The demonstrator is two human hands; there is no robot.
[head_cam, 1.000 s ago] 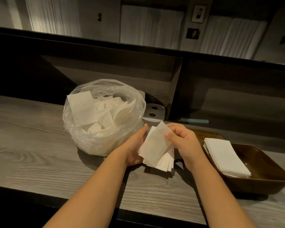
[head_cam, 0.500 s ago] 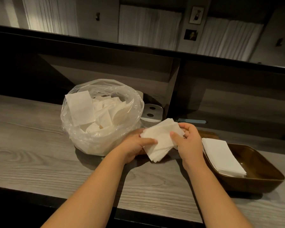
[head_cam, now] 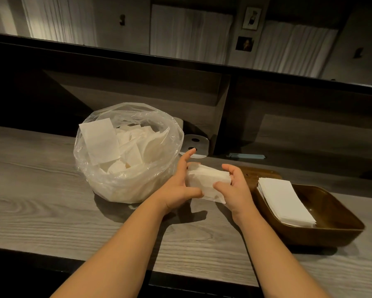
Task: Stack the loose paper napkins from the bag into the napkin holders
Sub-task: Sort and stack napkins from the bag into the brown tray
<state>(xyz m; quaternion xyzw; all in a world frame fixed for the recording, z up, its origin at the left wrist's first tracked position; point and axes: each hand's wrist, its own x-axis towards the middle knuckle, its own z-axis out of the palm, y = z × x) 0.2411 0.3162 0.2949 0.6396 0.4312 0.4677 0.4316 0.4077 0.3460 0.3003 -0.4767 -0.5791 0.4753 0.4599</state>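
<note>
The napkins (head_cam: 206, 182) look light, limp and prone to sliding apart, so they are probably best held by squeezing the short ends together. The small stack sits low over the table (head_cam: 41, 203), between the bag (head_cam: 127, 153) and the wooden holder (head_cam: 331, 231). The left hand (head_cam: 176, 188) curls round its left end, thumb in front; the right hand (head_cam: 234, 186) curls round its right end. More napkins fill the bag, and a neat pile (head_cam: 286, 201) lies in the holder.

bag (head_cam: 127, 155) left | held napkins (head_cam: 206, 181) between | holder (head_cam: 322, 224) right, stack (head_cam: 286, 201) inside
</note>
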